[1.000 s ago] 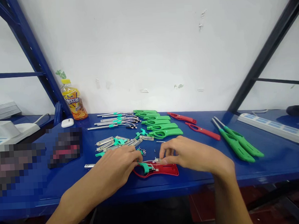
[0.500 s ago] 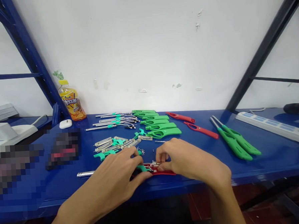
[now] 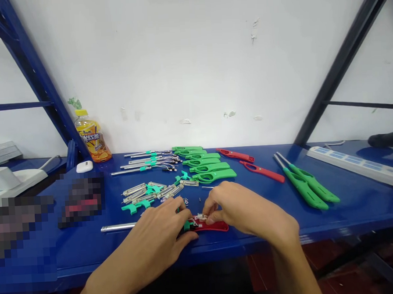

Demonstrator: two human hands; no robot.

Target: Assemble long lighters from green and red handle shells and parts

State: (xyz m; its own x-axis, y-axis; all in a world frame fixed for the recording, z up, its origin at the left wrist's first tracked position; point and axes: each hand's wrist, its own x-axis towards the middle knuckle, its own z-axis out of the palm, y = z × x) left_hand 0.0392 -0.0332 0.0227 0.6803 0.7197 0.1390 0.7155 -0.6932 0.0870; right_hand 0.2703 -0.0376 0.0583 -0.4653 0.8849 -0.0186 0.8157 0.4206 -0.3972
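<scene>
A red lighter casing half (image 3: pixel 217 226) lies near the table's front edge, its inner side up, with a metal lighter tube (image 3: pixel 117 228) reaching out to the left. My left hand (image 3: pixel 166 227) closes around the casing's left part, where a green trigger piece (image 3: pixel 188 225) and thin wires show beside the fingers. In a pinch, my right hand (image 3: pixel 232 206) holds a small clear fuel tank (image 3: pixel 202 216) over the casing; its other end is hidden by my fingers. Behind the hands are several loose clear tanks (image 3: pixel 135 192) and green triggers (image 3: pixel 137 206).
Several wired metal tubes (image 3: pixel 132 171) lie at the back left, near a drink bottle (image 3: pixel 94 141). Green casing halves (image 3: pixel 214 176) and red ones (image 3: pixel 263 171) lie behind my hands. Two green lighters (image 3: pixel 306 187) and a power strip (image 3: pixel 357 165) are on the right.
The view has shifted slightly. My right hand and the clear tank have moved a little to the left relative to the red casing, showing more of its right end. Both hands keep their grip.
</scene>
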